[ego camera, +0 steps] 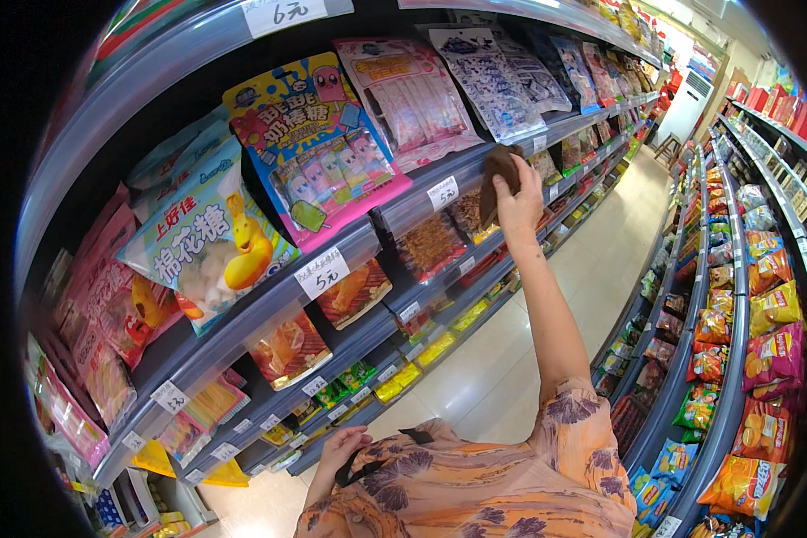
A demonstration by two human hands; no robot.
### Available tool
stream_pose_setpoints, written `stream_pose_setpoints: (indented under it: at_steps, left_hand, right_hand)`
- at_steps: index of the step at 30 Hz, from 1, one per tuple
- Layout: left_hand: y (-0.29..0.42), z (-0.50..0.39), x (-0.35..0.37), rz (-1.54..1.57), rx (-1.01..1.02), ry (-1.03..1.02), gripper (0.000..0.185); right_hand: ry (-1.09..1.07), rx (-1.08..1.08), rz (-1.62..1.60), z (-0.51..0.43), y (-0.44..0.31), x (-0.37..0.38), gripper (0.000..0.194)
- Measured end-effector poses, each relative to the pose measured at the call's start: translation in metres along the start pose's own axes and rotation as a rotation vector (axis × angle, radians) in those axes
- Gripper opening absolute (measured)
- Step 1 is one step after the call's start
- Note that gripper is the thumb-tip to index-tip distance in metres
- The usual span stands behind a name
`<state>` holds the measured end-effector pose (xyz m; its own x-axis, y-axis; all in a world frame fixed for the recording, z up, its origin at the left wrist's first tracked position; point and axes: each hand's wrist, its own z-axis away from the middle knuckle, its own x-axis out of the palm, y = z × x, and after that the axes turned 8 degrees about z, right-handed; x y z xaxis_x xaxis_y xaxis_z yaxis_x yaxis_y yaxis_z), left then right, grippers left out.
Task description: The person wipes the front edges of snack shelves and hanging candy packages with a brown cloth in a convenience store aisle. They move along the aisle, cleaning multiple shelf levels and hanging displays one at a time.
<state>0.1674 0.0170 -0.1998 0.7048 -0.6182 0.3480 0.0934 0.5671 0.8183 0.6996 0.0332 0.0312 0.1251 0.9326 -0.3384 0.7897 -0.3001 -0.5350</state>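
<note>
My right hand (523, 202) is stretched out to the shelf on the left and grips a dark brown cloth (496, 183). The cloth lies against the clear front edge strip (403, 208) of the shelf, just below a white and blue candy packet (487, 81). My left hand (347, 440) hangs low by my body, beside a black strap (360, 473); its fingers are curled, and whether anything is in them is hidden. Nearest the cloth on the shelf are a pink candy packet (413, 101) and a blue and yellow candy bag (316, 148).
Marshmallow bags (208, 235) stand further left on the same shelf. Packaged snacks (430, 245) fill the lower shelves. Price tags (323, 272) line the edges. Behind my right arm runs a tiled aisle (598, 249), with chip bags (773, 363) opposite and a wooden stool (667, 148) far down.
</note>
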Motion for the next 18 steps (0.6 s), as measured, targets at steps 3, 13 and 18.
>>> stream_pose_setpoints:
  at_steps: [3,13,18]
  left_hand:
    - [0.003,0.001,0.005,-0.009,0.015,-0.014,0.031]
    - [-0.005,-0.002,0.0,-0.007,-0.051,-0.047,0.033]
    - [-0.006,-0.007,-0.001,-0.022,-0.035,-0.086,0.033]
  right_hand:
    - [-0.03,-0.132,0.027,0.005,-0.01,-0.004,0.048]
    - [-0.058,-0.061,0.18,-0.02,-0.007,-0.003,0.047]
    - [-0.091,-0.024,0.053,-0.018,-0.003,-0.011,0.046]
